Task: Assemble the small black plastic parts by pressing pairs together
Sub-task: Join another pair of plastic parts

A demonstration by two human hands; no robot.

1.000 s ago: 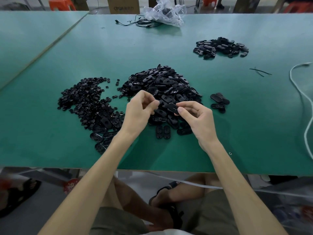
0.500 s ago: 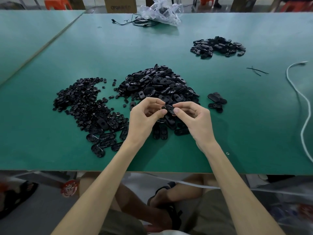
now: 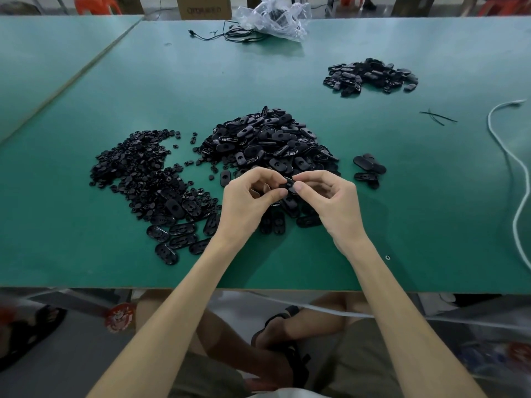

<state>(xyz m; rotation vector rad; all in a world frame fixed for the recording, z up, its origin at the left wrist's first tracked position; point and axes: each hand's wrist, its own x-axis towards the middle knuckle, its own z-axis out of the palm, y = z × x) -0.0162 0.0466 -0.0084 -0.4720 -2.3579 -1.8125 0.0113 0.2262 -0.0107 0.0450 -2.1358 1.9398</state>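
Glossy black plastic parts lie on a matt green table.

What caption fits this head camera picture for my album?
Left hand and right hand pinch a black part over a pile of parts on a green table.

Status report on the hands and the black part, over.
Left hand and right hand both pinch a black part. Held over the big pile's near edge. Nothing in the way.
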